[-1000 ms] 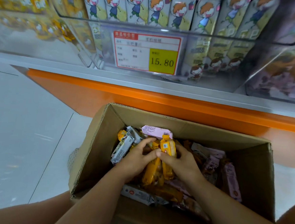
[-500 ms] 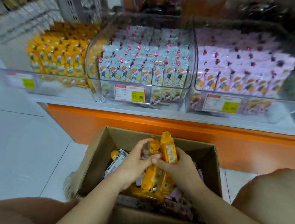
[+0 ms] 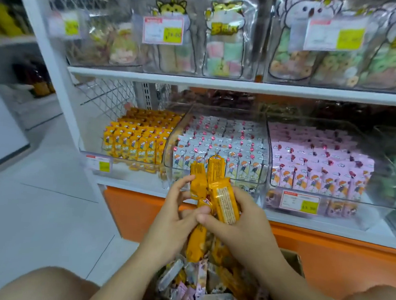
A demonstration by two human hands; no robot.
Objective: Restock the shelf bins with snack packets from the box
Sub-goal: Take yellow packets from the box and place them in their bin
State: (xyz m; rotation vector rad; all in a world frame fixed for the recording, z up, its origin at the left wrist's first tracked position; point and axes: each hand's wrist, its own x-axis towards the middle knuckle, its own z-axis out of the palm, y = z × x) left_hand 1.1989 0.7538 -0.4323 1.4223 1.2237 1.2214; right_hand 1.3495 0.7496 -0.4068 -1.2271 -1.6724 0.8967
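Note:
Both hands hold a bunch of yellow snack packets upright above the cardboard box. My left hand grips the bunch from the left and my right hand from the right. Mixed yellow, pink and silver packets fill the box below. On the lower shelf stand three clear bins: yellow packets at the left, silver-white ones in the middle, pink ones at the right. The held bunch is in front of the middle bin's front wall.
An upper shelf carries clear bags of pastel sweets with price tags. An orange plinth runs under the lower shelf. A white upright post bounds the shelf on the left, with pale floor tiles beside it. My knees flank the box.
Both hands have lifted the yellow packets out of the box and up toward the lower shelf bins. The view has tilted up, so the upper shelf shows and most of the box has dropped out of sight.

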